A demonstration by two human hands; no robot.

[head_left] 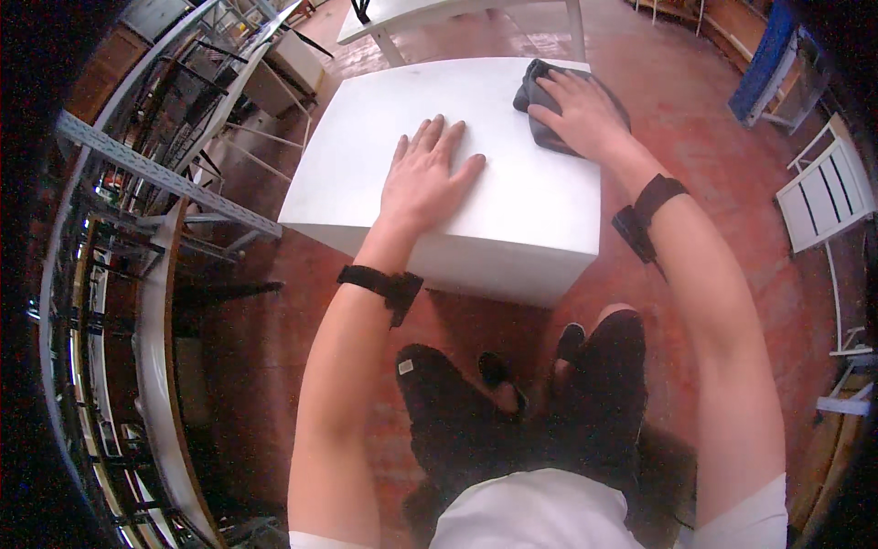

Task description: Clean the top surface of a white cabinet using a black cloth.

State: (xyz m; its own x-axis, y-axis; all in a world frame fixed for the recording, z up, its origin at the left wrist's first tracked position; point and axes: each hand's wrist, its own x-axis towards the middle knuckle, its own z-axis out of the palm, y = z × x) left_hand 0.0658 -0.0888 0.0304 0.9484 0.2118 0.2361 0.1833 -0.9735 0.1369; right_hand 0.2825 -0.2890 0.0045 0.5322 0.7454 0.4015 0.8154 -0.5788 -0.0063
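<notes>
A white box-like piece of furniture (366,119) stands in front of me, its smooth top facing up. My left hand (425,178) rests on that top with its fingers spread, holding nothing. At the far right corner of the top, my right hand (581,114) presses on a dark grey cloth (549,135). The cloth is bunched under the palm and fingers, and part of it hangs over the right edge. Both wrists wear black straps, the left strap (370,279) and the right strap (657,197).
Metal shelving (169,156) with stacked items runs along the left. Behind the box stands a white table (412,16). A white slatted chair (826,188) is to the right, near a blue cloth (764,59). The floor (695,119) is reddish.
</notes>
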